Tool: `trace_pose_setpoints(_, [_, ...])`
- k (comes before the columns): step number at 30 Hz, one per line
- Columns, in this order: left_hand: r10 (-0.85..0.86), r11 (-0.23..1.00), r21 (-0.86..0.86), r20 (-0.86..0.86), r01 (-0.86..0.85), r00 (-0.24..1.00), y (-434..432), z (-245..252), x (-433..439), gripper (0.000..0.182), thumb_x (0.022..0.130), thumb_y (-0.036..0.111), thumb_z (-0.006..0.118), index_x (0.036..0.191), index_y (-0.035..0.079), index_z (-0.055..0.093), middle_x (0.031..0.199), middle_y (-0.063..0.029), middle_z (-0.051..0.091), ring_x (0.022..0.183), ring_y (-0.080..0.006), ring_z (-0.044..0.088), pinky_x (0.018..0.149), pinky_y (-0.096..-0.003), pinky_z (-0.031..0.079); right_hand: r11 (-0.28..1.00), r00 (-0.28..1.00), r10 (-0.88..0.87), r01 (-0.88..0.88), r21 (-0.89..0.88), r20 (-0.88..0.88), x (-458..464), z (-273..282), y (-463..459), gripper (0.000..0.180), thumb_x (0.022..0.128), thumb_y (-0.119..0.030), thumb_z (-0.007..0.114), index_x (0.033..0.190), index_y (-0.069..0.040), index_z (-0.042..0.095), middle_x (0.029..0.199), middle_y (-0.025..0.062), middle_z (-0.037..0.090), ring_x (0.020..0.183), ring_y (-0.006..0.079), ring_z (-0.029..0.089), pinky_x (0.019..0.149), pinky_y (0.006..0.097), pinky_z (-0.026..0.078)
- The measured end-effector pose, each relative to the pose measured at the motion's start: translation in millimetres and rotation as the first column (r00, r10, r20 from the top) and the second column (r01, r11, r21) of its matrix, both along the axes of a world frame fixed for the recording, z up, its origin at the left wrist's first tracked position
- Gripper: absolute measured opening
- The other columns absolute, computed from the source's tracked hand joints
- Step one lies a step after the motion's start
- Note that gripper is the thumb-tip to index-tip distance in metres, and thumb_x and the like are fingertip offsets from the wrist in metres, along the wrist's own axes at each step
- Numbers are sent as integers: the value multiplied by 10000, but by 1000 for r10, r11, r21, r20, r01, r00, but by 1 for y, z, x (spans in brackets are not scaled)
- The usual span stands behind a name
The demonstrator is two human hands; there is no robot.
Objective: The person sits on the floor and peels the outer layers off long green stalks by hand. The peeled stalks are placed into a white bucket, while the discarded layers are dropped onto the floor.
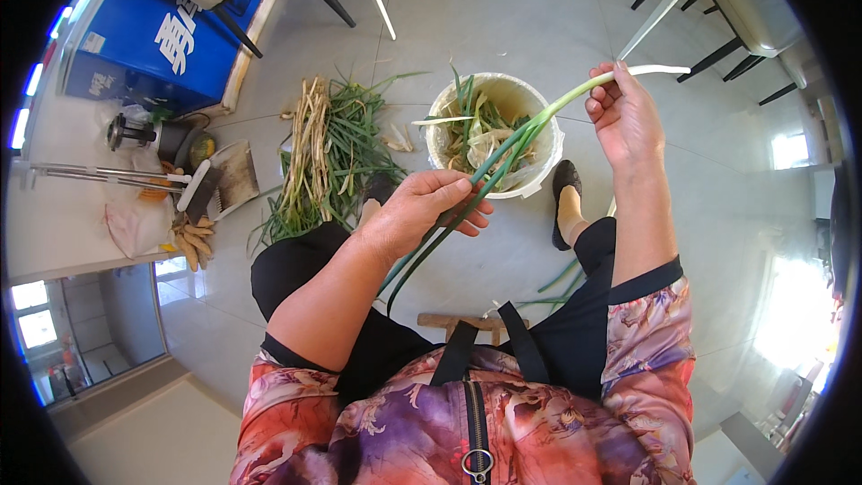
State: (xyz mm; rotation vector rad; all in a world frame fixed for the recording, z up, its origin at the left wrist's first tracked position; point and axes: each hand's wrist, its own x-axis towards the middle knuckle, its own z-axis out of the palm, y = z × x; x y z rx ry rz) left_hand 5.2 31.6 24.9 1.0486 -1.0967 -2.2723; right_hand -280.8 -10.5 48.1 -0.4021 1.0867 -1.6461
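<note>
A long green onion (539, 122) stretches slantwise between my two hands, its white end at the upper right. My right hand (627, 118) pinches the pale stalk near that end. Around the dark green leaves, my left hand (431, 209) is loosely curled, with the leaf tips hanging below it. Under the stalk stands a white bucket (553, 148) lined with a clear plastic bag, holding peeled leaves and trimmings (481, 135). To the left, a heap of untrimmed green onions (323, 148) lies on the floor, partly dry and straw-coloured.
Several loose green leaves (562, 283) lie by my right leg, near a low wooden stool (438, 320). At the left are a dustpan (236, 172), a broom (196, 185), tubers (192, 242) and a blue box (161, 40). Chairs (754, 20) stand at the top.
</note>
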Motion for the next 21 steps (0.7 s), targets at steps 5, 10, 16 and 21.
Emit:
trace_pose_setpoints(5, [-1, 999, -35, -1, 1, 1000, 1, 3, 2, 347, 996, 269, 476, 1136, -26, 594, 976, -127, 663, 849, -195, 651, 763, -333, 548, 1000, 1000, 6, -6, 27, -6, 3, 4, 4, 203, 967, -209, 538, 936, -16, 592, 846, 101, 622, 634, 110, 553, 546, 253, 483])
trace_pose_setpoints(10, [-42, 996, -73, 39, 45, 998, 2, 9, -8, 327, 997, 261, 477, 1105, -17, 612, 845, -48, 620, 701, -114, 570, 625, -248, 484, 986, 988, 154, -152, 66, -23, 26, 1, 7, 197, 966, -203, 531, 932, -20, 595, 826, 98, 627, 621, 108, 551, 541, 254, 484])
trace_pose_setpoints(16, [-122, 983, -120, 143, 140, 982, 0, 18, -7, 276, 1002, 235, 461, 1059, 24, 630, 698, 52, 424, 606, -49, 369, 539, -201, 323, 996, 996, -84, 84, -12, -19, -14, -6, 2, 196, 971, -203, 522, 939, -19, 580, 836, 90, 623, 619, 107, 532, 538, 257, 456])
trace_pose_setpoints(21, [-141, 915, -323, 308, 243, 941, -3, 7, 12, 285, 984, 242, 465, 993, 26, 651, 683, 28, 468, 647, -79, 422, 593, -242, 378, 964, 964, -265, 264, -35, -20, -43, -1, 7, 202, 981, -194, 501, 956, -3, 559, 875, 111, 614, 608, 117, 509, 536, 277, 438])
